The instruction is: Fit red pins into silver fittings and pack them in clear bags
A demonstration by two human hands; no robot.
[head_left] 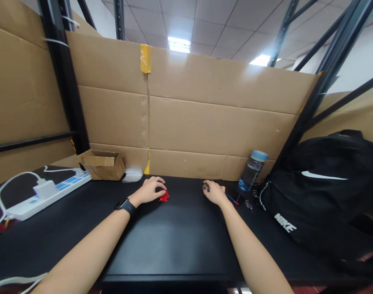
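Observation:
My left hand (150, 190), with a dark watch on its wrist, lies over the far part of the black table. Its fingers are spread and curved, and the thumb reaches a small bunch of red pieces (164, 197), whose kind I cannot make out. To the right, my right hand (215, 192) is curled around a small round, dark, glassy-looking object (206, 188), partly hidden by the fingers. Just beside that hand lies a blue and red pen-like stick (232, 199). Farther right are small metal keys or trinkets (249, 206).
A clear bottle with a blue lid (253, 170) stands by a black backpack (324, 196) on the right. At the left are an open cardboard box (102, 166), a white plastic packet (132, 174) and a power strip with cables (48, 196). A cardboard wall (204, 126) closes the back.

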